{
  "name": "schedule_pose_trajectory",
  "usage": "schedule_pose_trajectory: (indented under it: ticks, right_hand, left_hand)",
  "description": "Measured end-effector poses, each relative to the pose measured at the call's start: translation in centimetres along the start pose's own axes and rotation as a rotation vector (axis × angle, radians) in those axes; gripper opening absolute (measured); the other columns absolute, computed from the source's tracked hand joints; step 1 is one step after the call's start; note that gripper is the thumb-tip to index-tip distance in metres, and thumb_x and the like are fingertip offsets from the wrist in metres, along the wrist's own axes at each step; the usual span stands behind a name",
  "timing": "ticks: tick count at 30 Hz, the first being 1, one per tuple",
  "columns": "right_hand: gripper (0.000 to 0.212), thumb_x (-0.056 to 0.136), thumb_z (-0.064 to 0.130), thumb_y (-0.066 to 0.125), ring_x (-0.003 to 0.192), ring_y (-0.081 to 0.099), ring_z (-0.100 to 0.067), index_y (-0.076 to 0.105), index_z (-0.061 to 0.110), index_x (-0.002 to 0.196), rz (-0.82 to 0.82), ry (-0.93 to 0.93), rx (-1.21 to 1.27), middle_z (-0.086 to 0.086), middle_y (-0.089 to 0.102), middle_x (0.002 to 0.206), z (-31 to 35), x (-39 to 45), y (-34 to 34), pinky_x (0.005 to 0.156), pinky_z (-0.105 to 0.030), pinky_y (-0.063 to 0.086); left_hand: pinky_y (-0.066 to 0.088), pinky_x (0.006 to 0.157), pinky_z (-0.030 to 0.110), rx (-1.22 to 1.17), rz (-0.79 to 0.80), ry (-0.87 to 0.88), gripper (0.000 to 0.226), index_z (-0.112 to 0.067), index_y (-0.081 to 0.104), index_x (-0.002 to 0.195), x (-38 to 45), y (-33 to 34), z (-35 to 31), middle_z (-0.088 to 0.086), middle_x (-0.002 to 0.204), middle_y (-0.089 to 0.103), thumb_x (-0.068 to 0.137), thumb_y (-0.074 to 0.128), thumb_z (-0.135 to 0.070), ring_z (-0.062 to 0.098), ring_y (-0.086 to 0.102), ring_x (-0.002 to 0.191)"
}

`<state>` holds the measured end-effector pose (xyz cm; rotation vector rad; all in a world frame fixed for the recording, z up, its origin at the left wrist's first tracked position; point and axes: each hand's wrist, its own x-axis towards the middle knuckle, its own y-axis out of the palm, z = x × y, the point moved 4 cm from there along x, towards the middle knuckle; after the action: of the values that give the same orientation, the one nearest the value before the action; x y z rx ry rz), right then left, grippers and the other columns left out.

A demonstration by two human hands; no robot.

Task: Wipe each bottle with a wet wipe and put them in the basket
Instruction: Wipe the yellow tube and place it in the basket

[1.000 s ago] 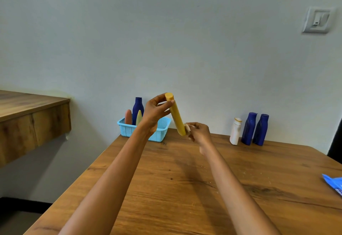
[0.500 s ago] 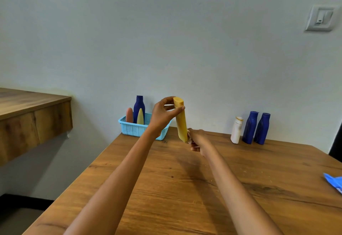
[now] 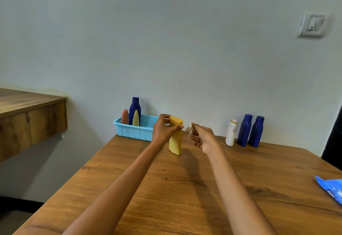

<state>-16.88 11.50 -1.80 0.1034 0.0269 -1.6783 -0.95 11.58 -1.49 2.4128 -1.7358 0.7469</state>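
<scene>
Blue packet lies at the near right edge of the table. Further out, the left hand grips the top of the yellow bottle, held near upright just over the wood. Right hand beside it, apart, fingers pinching a crumpled wet wipe. Beyond, the basket holds three bottles; three more stand far right.

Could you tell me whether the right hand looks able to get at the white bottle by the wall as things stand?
Probably yes: bare table lies between the right hand and the white bottle, but that hand already holds a wipe.
</scene>
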Motion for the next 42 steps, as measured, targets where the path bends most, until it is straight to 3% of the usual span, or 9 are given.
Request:
schedule_pose_trajectory:
  ticks: [3,7,13,18,23,28,34,37,42]
  right_hand:
    - [0.018,0.09,0.027,0.062,0.069,0.061,-0.016,0.062,0.011,0.098,0.053,0.066,0.08,-0.006,0.064,0.083,-0.8,0.0,0.7,0.054,-0.025,0.048]
    - [0.011,0.089,0.018,0.061,0.073,0.062,-0.019,0.065,0.011,0.082,0.097,0.027,0.186,-0.007,0.065,0.081,-0.1,-0.2,1.7,0.057,-0.026,0.052]
    - [0.009,0.092,0.022,0.06,0.09,0.064,-0.027,0.059,0.014,0.094,-0.062,-0.107,0.151,-0.012,0.065,0.1,0.3,0.2,1.1,0.07,-0.032,0.055]
    - [0.017,0.09,0.026,0.061,0.103,0.062,-0.026,0.06,0.015,0.103,-0.117,-0.178,0.104,-0.009,0.065,0.109,0.2,0.1,1.0,0.077,-0.033,0.053]
    - [0.005,0.086,0.02,0.064,0.081,0.063,-0.015,0.066,0.015,0.086,-0.084,-0.293,0.085,-0.005,0.068,0.09,0.8,-0.6,1.5,0.059,-0.02,0.048]
    - [0.02,0.081,0.017,0.065,0.057,0.057,-0.009,0.06,0.015,0.062,0.028,-0.245,0.105,0.003,0.061,0.057,0.7,-1.0,2.1,0.058,-0.021,0.05]
    - [0.01,0.085,0.024,0.063,0.071,0.056,-0.012,0.064,0.018,0.077,0.028,-0.27,0.007,0.001,0.062,0.072,0.9,-0.8,1.9,0.065,-0.026,0.047]
    - [0.006,0.087,0.024,0.063,0.076,0.06,-0.01,0.066,0.019,0.087,0.058,-0.291,0.002,0.003,0.065,0.078,0.9,-1.0,2.2,0.068,-0.026,0.049]
    - [0.009,0.082,0.016,0.059,0.071,0.055,-0.017,0.062,0.014,0.073,0.096,-0.262,-0.036,-0.004,0.059,0.072,1.4,-1.1,2.2,0.066,-0.028,0.048]
  left_hand:
    - [0.046,0.079,0.025,0.028,-0.016,0.008,0.067,-0.013,0.045,0.125,-0.1,0.2,0.0,0.008,0.126,0.056,0.072,0.079,-0.033,0.013,0.049,0.1]
    - [0.048,0.081,0.03,0.051,-0.035,0.039,0.064,-0.012,0.045,0.121,-0.1,0.5,-0.1,0.007,0.117,0.058,0.071,0.08,-0.034,0.017,0.053,0.101]
    - [0.052,0.08,0.031,0.111,0.139,0.013,0.051,-0.012,0.061,0.113,1.2,0.4,-0.9,-0.002,0.101,0.063,0.075,0.075,-0.042,0.013,0.059,0.093]
    - [0.043,0.057,0.008,0.078,0.293,0.062,0.024,-0.019,0.067,0.098,1.4,-0.2,-1.0,-0.013,0.081,0.063,0.079,0.073,-0.031,0.002,0.06,0.077]
    - [0.043,0.073,0.018,0.041,0.309,0.075,0.015,-0.027,0.063,0.081,1.8,-0.6,-0.3,-0.011,0.086,0.064,0.075,0.075,-0.032,0.003,0.057,0.088]
    - [0.047,0.074,0.017,-0.026,0.351,0.067,0.023,-0.021,0.06,0.085,2.2,-0.9,0.3,-0.005,0.088,0.065,0.073,0.077,-0.029,0.008,0.061,0.09]
    - [0.046,0.081,0.018,-0.006,0.48,0.044,0.051,-0.021,0.054,0.124,2.1,-0.9,0.6,-0.001,0.105,0.062,0.078,0.072,-0.033,0.01,0.059,0.099]
    - [0.045,0.08,0.018,-0.013,0.513,0.061,0.039,-0.029,0.062,0.109,1.7,-1.2,0.2,-0.002,0.101,0.063,0.073,0.068,-0.043,0.01,0.058,0.097]
    - [0.046,0.078,0.017,-0.028,0.547,0.042,0.048,-0.029,0.056,0.105,1.3,-0.8,0.0,-0.006,0.106,0.062,0.065,0.072,-0.048,0.007,0.058,0.1]
